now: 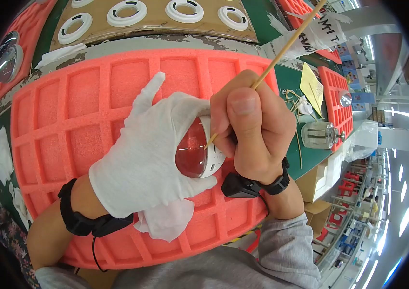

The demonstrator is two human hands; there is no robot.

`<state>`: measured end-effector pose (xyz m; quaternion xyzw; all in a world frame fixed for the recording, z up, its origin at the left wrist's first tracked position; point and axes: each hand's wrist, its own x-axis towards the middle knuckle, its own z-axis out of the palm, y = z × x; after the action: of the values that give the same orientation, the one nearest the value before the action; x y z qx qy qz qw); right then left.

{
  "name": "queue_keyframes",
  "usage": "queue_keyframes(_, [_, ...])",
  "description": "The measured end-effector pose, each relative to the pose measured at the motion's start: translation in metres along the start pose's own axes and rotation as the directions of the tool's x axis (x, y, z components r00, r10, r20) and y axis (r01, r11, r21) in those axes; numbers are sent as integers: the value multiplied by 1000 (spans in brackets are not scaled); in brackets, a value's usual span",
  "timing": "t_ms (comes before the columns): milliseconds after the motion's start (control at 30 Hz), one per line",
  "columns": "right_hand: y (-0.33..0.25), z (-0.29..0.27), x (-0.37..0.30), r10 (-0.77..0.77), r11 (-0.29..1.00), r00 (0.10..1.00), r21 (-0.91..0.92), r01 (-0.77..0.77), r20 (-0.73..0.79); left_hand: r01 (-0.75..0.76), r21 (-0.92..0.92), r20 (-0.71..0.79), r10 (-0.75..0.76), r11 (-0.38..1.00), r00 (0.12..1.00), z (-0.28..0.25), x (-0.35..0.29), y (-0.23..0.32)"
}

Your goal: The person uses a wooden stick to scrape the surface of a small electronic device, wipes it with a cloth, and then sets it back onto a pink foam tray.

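Note:
My left hand [151, 149], in a white glove, grips a round white housing [212, 159] with a clear dome [192, 151] on it. The pink foam beneath shows through the dome. My bare right hand [255, 120] pinches a thin wooden stick [286, 45]. Its lower tip meets the dome near the white rim, and its upper end points to the top right. Both hands are above a pink foam tray [86, 96] with square pockets. A crumpled white cloth [167, 219] lies on the tray below my left hand.
White rings [127, 13] sit on cardboard beyond the tray. On the right are a glass jar [319, 135] with a metal top, a yellow sheet [312, 89], scattered sticks and another pink tray [337, 96]. Domed parts [10, 63] lie at the far left.

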<state>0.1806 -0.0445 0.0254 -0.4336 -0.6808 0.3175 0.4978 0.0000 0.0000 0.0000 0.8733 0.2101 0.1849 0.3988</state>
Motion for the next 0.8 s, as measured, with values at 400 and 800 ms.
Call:
queue_keyframes(400, [-1, -2, 1, -22, 999, 999, -30, 23, 24, 5, 24, -19, -5, 1000, 1000, 1, 2, 2])
queue_keyframes(800, [-3, -2, -1, 16, 999, 1000, 35, -15, -15, -5, 31, -30, 6, 999, 1000, 1, 2, 1])
